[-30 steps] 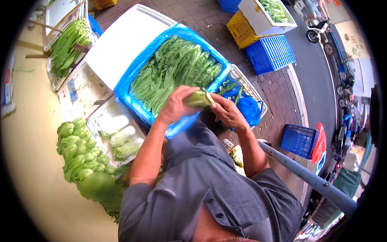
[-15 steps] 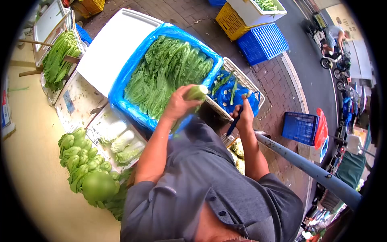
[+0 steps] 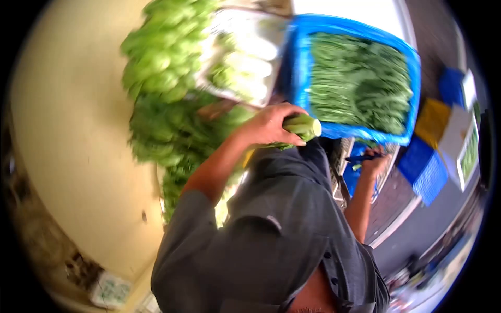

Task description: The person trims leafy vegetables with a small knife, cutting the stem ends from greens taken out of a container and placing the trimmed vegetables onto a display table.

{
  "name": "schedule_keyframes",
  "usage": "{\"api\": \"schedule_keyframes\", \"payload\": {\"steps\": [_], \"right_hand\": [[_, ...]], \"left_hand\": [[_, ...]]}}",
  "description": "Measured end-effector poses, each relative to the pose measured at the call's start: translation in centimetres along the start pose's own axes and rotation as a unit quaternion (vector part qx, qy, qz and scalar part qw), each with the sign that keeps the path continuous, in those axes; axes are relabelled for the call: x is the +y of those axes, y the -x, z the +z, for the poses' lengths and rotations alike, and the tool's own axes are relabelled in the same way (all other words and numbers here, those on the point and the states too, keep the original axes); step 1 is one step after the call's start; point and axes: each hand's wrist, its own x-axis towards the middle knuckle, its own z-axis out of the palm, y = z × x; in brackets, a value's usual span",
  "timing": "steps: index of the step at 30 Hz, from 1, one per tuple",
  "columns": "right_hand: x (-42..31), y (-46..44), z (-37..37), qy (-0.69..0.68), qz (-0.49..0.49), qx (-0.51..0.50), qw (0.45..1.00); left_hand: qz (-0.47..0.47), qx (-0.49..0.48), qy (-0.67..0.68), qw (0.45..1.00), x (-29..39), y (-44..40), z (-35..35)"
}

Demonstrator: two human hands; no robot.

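Observation:
My left hand (image 3: 271,125) is wrapped round a head of leafy green lettuce (image 3: 301,127), its pale cut stem end facing right. My right hand (image 3: 374,160) is closed on a dark blue knife (image 3: 360,157) that points left; motion blurs its details. Below the knife is a crate (image 3: 390,169) lined with blue plastic (image 3: 353,175), with bits of green in it. Beyond both hands stands a box lined with blue plastic (image 3: 302,68), filled with long green leaves (image 3: 360,83).
A white box (image 3: 269,86) of pale cabbages (image 3: 245,68) stands at the upper left. Piled green vegetables (image 3: 162,52) and darker leafy greens (image 3: 172,130) lie along the pale wall (image 3: 78,130). Blue (image 3: 424,169) and yellow (image 3: 434,120) crates stand at the right.
My view has swung left, so the lined box now appears farther right and more leafy greens show. Both hands keep their holds on the lettuce and the knife.

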Motion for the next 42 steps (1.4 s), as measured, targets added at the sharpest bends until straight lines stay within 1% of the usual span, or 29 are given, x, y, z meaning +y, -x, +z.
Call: {"api": "schedule_keyframes", "payload": {"steps": [1, 2, 3, 4, 6, 8, 9, 11, 12, 14, 17, 20, 21, 24, 27, 30, 31, 32, 33, 35, 37, 38, 39, 40, 41, 42], "right_hand": [[-0.7, 0.5, 2.4, 0.031, -0.009, 0.027, 0.999], [-1.0, -0.6, 3.0, 0.061, -0.015, 0.043, 0.997], [-0.8, -0.2, 4.8, 0.094, -0.025, 0.055, 0.994], [-1.1, -1.7, 4.5, 0.136, -0.016, 0.011, 0.991], [-0.9, -1.4, 6.2, 0.189, -0.028, -0.043, 0.981], [-0.4, -1.2, 7.7, 0.21, -0.035, -0.069, 0.975], [-0.2, -1.5, 8.1, 0.229, -0.035, -0.085, 0.969], [0.5, 0.4, 10.3, 0.256, -0.025, -0.096, 0.962], [1.1, 1.5, 11.2, 0.271, -0.027, -0.091, 0.958], [1.4, 1.4, 11.6, 0.285, -0.01, -0.119, 0.951], [2.4, 1.5, 12.2, 0.316, -0.004, -0.14, 0.939], [3.2, 1.8, 12.2, 0.335, -0.001, -0.145, 0.931], [3.3, 1.9, 12.3, 0.342, 0.006, -0.133, 0.93], [3.8, 1.3, 11.9, 0.338, 0.022, -0.142, 0.93], [4.2, 1.3, 12.1, 0.359, 0.029, -0.142, 0.922], [5.0, 2.3, 13.4, 0.373, 0.038, -0.144, 0.916], [5.2, 2.1, 13.6, 0.372, 0.047, -0.148, 0.915], [5.4, 1.9, 13.6, 0.372, 0.057, -0.152, 0.914], [5.4, 1.2, 13.5, 0.368, 0.069, -0.177, 0.91], [5.8, 1.8, 14.3, 0.382, 0.062, -0.172, 0.906], [6.4, 2.3, 15.1, 0.391, 0.055, -0.165, 0.904], [6.5, 1.9, 15.2, 0.388, 0.061, -0.172, 0.904], [6.8, 1.2, 15.0, 0.384, 0.065, -0.185, 0.902], [6.6, 0.1, 14.7, 0.383, 0.064, -0.195, 0.901], [6.5, -0.2, 14.8, 0.401, 0.047, -0.176, 0.898], [6.9, 0.3, 15.0, 0.416, 0.022, -0.153, 0.896]], "left_hand": [[-0.049, 0.015, -0.008, 0.999, -0.5, 2.6, 0.0], [-0.095, 0.025, -0.011, 0.995, -1.0, 5.1, 0.0], [-0.107, 0.028, -0.064, 0.992, -3.0, 7.9, 0.1], [-0.15, 0.018, -0.063, 0.987, -4.4, 10.5, 0.4], [-0.229, -0.01, -0.052, 0.972, -6.6, 16.3, 1.1], [-0.356, -0.029, -0.132, 0.925, -8.7, 21.7, 2.1], [-0.416, -0.043, -0.173, 0.892, -9.4, 24.0, 2.3], [-0.478, -0.059, -0.182, 0.857, -9.7, 27.5, 2.3], [-0.489, -0.062, -0.221, 0.842, -10.5, 29.1, 2.6], [-0.509, -0.072, -0.291, 0.807, -13.0, 32.3, 4.7], [-0.498, -0.052, -0.348, 0.792, -17.2, 35.1, 7.8], [-0.462, -0.004, -0.405, 0.789, -19.4, 35.5, 10.6], [-0.475, 0.009, -0.392, 0.788, -19.5, 35.2, 11.4], [-0.502, 0.111, -0.379, 0.77, -21.2, 36.4, 14.6], [-0.533, 0.15, -0.354, 0.754, -21.5, 36.5, 16.8], [-0.551, 0.224, -0.33, 0.733, -22.6, 36.6, 18.6], [-0.563, 0.289, -0.325, 0.703, -23.2, 36.3, 19.2], [-0.554, 0.409, -0.226, 0.689, -23.5, 36.1, 19.8], [-0.531, 0.52, -0.122, 0.658, -23.1, 35.3, 19.8], [-0.523, 0.637, -0.017, 0.566, -26.5, 35.9, 21.4], [-0.504, 0.726, 0.088, 0.459, -31.0, 36.0, 21.4], [-0.488, 0.761, 0.143, 0.404, -32.4, 35.3, 20.7], [-0.495, 0.767, 0.156, 0.376, -32.1, 34.2, 18.9], [-0.544, 0.742, 0.163, 0.356, -32.1, 33.5, 17.4], [-0.554, 0.721, 0.131, 0.395, -35.8, 34.7, 17.9], [-0.574, 0.686, 0.098, 0.436, -34.6, 33.2, 16.7]]}}
